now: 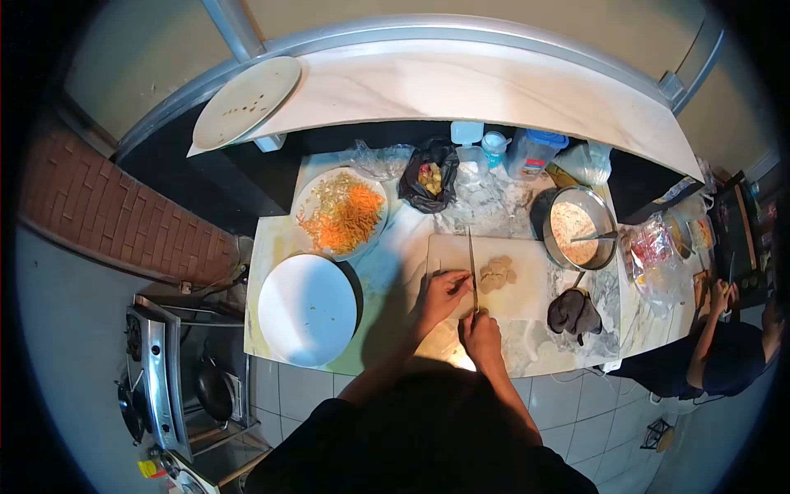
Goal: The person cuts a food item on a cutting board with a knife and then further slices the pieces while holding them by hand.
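My right hand (pixel 482 336) is closed around the handle of a kitchen knife (pixel 472 262), whose long narrow blade points away from me over the cutting board (pixel 527 254). Just left of the blade, my left hand (pixel 445 295) has its fingers curled together at the board. What it pinches, if anything, is too small to make out. A small pile of pale brown slices (pixel 496 275) lies on the board to the right of the blade.
On the left stand a plate of shredded carrot and pale shreds (pixel 346 216) and a white round plate (pixel 308 309). A metal bowl of batter-like mix (pixel 579 226) and a dark cloth (pixel 574 314) are right. Behind is a black bag (pixel 429 178). A co-worker's arm (pixel 709 342) shows far right.
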`<action>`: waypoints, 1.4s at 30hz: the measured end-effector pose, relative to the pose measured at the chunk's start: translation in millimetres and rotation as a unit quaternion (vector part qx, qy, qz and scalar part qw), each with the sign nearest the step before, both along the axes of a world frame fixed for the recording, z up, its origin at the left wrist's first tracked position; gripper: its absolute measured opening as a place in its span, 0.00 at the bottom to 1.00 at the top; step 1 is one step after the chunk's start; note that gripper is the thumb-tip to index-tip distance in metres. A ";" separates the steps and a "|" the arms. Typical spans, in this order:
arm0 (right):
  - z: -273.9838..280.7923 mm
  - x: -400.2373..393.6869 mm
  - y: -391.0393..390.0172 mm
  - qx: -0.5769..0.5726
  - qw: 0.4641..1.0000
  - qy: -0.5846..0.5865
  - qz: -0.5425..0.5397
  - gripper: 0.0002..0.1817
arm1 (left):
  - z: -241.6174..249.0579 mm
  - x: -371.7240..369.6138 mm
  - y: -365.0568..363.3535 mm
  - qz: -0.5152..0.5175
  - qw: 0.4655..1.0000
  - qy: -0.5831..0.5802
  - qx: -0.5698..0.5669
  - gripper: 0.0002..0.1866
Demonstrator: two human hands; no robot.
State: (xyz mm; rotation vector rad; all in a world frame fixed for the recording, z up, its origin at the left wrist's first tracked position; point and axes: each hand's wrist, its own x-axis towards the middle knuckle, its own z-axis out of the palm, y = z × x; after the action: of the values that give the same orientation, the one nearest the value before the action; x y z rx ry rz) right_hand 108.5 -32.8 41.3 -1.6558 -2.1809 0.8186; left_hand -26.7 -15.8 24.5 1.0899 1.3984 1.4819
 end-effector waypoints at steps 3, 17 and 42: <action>2.7 0.1 -2.3 -0.003 1.000 0.000 -0.002 0.14 | 6.5 -2.4 -2.3 -0.004 1.000 0.011 -0.016 0.13; -3.4 0.6 -1.8 -0.009 1.000 -0.007 -0.028 0.13 | -10.1 -0.4 -1.8 -0.010 0.999 0.038 -0.007 0.13; -0.2 7.5 -6.2 0.002 0.999 -0.035 -0.025 0.14 | -23.0 -2.0 9.4 -0.022 0.997 -0.063 -0.044 0.15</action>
State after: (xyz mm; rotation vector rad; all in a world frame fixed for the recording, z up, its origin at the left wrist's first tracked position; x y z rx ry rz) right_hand 116.1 -39.1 41.1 -1.7565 -2.1758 0.7533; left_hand -28.7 -6.4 1.5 0.9495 1.3305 1.4181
